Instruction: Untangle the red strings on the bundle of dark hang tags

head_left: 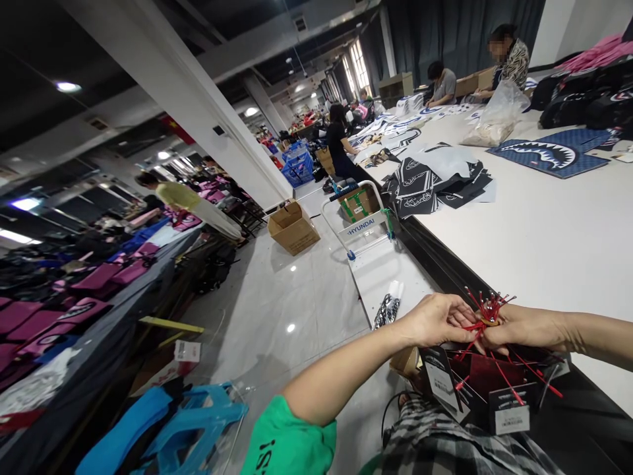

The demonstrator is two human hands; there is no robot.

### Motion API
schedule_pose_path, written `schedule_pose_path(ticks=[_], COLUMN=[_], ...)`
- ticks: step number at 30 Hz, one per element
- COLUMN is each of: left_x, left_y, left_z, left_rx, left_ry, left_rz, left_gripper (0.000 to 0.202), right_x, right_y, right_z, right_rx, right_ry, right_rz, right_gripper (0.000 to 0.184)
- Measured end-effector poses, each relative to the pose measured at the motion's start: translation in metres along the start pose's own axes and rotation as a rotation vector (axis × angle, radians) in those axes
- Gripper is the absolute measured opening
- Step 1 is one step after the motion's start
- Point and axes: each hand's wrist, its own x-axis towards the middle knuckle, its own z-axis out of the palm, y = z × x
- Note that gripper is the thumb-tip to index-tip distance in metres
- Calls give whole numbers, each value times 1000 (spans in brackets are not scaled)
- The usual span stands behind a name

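White tabletop [558, 254] in a large, busy workshop stretches beyond the grip. At its near edge, the right hand [524, 328] holds a bundle of thin red cords [488, 305], tan loop [490, 322] around it; the left hand [438, 320], equally near, pinches strands at its left. Its long axis runs upright, tips fanning above; black card tags with white barcode labels [512, 408] hang below.
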Motion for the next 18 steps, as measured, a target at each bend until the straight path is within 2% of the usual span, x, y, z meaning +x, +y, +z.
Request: schedule_pose_path(ticks=[8,14,18], left_x=[-2,-12,-16], left_y=[1,9,16], left_z=[3,11,13], left_rx=[175,538,765], left_ry=[39,127,196], left_rz=[51,69,94], left_gripper=[21,34,37], right_x=[3,9,14], right_y=[0,-4,9], right_z=[-1,4,4], right_rx=[-26,-53,-156], right_ry=[15,69,169], right_rz=[11,43,-13], right_gripper=[28,33,35])
